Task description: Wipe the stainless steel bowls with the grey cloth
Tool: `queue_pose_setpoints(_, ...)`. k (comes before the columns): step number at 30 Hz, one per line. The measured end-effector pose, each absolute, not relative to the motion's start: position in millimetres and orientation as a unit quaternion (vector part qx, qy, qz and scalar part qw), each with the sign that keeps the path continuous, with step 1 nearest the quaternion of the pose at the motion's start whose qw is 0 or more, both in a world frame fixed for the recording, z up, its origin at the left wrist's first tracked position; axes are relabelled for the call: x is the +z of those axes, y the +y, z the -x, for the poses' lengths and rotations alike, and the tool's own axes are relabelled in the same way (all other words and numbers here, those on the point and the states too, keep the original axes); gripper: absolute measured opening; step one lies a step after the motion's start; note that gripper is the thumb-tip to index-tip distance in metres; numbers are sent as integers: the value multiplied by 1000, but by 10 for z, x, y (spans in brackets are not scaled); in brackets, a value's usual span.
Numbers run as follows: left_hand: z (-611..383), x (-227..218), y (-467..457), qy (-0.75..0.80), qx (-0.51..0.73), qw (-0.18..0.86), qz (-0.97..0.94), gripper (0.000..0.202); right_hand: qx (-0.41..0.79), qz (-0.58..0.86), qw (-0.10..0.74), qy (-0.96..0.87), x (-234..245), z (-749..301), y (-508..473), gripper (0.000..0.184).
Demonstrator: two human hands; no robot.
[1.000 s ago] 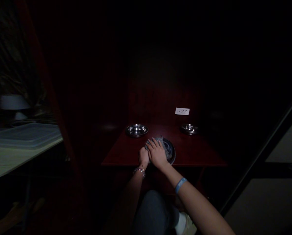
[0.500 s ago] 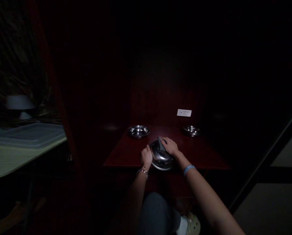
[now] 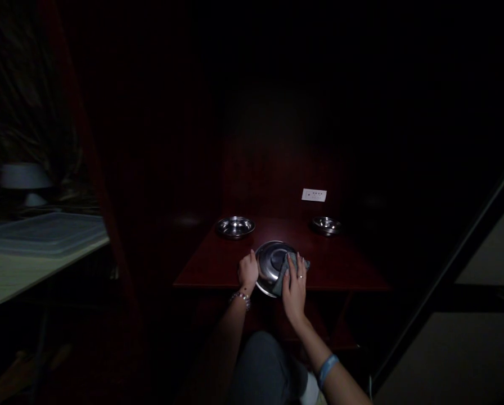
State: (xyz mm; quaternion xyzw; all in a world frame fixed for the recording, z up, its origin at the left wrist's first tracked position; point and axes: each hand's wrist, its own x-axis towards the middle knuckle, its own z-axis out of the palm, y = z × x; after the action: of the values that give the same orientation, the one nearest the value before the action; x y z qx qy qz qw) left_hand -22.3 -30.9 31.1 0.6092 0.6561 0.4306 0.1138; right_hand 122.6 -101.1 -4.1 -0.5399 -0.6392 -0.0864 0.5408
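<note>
A round steel plate [image 3: 269, 264] is tilted up at the near edge of a dark red table [image 3: 340, 270]. My left hand [image 3: 248, 270] grips the plate's left rim, fingers curled round it. My right hand [image 3: 294, 287] lies with fingers stretched flat, pressing a grey cloth [image 3: 286, 266] against the plate's right side. A bracelet sits on my left wrist and a blue band on my right.
Two more steel plates rest at the table's back, one to the left [image 3: 235, 226] and one to the right [image 3: 327, 225]. A white socket plate [image 3: 314, 195] is on the dark wall behind. A pale table with a clear tray [image 3: 41, 233] stands at left.
My right hand with the cloth slid from the plate's far top edge down to its near right side. The left hand kept its hold on the rim.
</note>
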Motion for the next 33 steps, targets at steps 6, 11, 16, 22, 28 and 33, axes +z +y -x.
queue_pose_setpoints(6, 275, 251, -207, 626, 484, 199, -578, 49, -206, 493, 362, -764, -21, -964, -1312, 60)
queue_pose_setpoints(11, 310, 199, -152, 597, 515, 242, -566, 50, -239, 454, 292, -807, -68, -979, -1312, 73)
queue_pose_setpoints(16, 309, 151, -95, 545, 558, 303, -548, 51, -216, 434, 295, -823, -46, -1139, -1216, 73)
queue_pose_setpoints(22, 320, 130, -17, 449, 602, 401, -525, 54, -218, 435, 296, -822, 0, -1199, -1234, 75)
queue_pose_setpoints(28, 353, 175, -69, 416, 610, 456, -497, 60, -210, 428, 308, -824, 97, -1212, -1200, 69)
queue_pose_setpoints(33, 341, 212, -156, 408, 586, 483, -507, 59, -172, 434, 361, -807, 409, -1386, -1071, 58)
